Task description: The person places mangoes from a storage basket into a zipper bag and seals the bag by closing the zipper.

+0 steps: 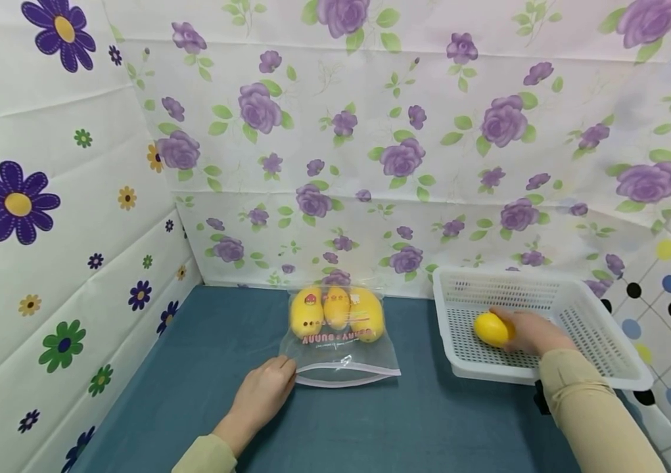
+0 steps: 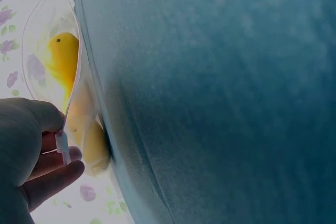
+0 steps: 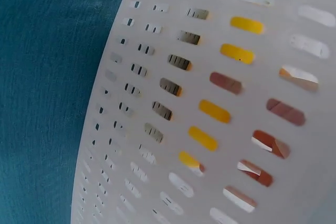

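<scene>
A clear zip bag (image 1: 341,351) lies flat on the table, its open mouth toward me. Several yellow mango-like fruits (image 1: 307,314) sit at the bag's far end. My left hand (image 1: 264,387) pinches the left corner of the bag's mouth; in the left wrist view, thumb and fingers hold the edge by the white zip end (image 2: 63,148). On the right, my right hand (image 1: 533,332) grips a lemon (image 1: 491,329) inside a white slotted basket (image 1: 450,348). Through the basket's slots in the right wrist view, parts of the lemon (image 3: 214,110) and fingers show; the rest is hidden.
The blue-green tabletop (image 1: 418,427) extends between the bag and the basket and toward me. A flowered sheet (image 1: 335,164) hangs behind, close to the bag and basket. Patterned sheets also border the left and right sides.
</scene>
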### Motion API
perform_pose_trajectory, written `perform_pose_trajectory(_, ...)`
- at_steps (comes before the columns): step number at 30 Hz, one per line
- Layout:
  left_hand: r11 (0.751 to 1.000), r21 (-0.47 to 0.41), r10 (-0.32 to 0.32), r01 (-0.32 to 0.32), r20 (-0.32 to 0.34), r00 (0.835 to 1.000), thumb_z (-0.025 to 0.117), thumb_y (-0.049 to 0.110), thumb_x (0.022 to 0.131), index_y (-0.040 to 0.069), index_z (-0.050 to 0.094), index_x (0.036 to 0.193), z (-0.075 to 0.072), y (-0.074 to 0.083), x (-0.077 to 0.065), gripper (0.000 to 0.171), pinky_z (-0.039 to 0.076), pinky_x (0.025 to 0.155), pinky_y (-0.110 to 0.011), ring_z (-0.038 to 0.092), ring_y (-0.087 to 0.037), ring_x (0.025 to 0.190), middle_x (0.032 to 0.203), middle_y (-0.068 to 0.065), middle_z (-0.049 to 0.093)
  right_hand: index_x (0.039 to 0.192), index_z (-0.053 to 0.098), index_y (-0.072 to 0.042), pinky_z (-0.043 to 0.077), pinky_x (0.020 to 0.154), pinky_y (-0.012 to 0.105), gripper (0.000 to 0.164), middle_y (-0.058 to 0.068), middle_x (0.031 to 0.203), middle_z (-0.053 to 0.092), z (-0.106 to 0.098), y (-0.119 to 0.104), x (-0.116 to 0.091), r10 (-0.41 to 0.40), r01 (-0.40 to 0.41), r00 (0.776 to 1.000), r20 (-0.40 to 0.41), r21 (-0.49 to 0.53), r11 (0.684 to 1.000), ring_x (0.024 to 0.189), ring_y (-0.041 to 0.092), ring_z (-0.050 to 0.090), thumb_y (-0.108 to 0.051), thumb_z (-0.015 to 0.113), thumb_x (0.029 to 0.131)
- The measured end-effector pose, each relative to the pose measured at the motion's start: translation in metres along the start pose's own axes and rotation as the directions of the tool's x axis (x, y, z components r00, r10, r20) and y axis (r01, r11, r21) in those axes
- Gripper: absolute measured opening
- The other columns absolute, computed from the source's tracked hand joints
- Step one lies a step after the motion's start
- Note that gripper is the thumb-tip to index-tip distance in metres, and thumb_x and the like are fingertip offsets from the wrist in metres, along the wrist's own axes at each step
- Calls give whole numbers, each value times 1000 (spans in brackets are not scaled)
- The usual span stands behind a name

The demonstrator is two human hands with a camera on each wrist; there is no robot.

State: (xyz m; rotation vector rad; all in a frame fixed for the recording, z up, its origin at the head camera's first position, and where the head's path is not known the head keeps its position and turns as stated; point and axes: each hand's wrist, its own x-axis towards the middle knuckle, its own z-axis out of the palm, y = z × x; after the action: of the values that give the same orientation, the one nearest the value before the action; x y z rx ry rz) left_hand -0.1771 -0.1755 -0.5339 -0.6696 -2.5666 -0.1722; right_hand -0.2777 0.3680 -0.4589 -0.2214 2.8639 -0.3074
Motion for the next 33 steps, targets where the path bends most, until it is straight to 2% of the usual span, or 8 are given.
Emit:
perform_pose_trajectory(9, 1000, -3, 3, -3, 1, 1000, 91, 7, 85, 14, 63, 81, 0, 0, 1, 28, 46, 49, -27, 52, -9, 61, 73, 5, 52, 161, 45, -8, 37, 106, 75, 91, 34, 144, 57, 5, 11, 5, -10, 9, 1000, -19, -7, 1000, 127, 55, 54, -10, 92, 83)
perform_pose_trajectory(20, 1000, -14, -14, 14, 2, 1000, 90, 7, 85, 14, 64, 82, 0, 0, 0, 27, 47, 50, -28, 54, -10, 62, 74, 5, 54, 158, 47, -7, 40, 101, 77, 89, 39, 141, 52, 3, 2, 1, 14, -14, 999, -31, -16, 1000, 122, 59, 53, -11, 93, 82)
perform_pose_trajectory(33, 999, -34, -34, 34, 6, 999, 90, 6, 85, 15, 64, 81, -3, 2, 2, 28, 48, 52, -28, 54, -9, 62, 75, 5, 55, 155, 48, -6, 38, 104, 77, 87, 36, 142, 55, 5, 4, 5, 35, -35, 999, -33, 19, 999, 122, 56, 54, -7, 93, 81)
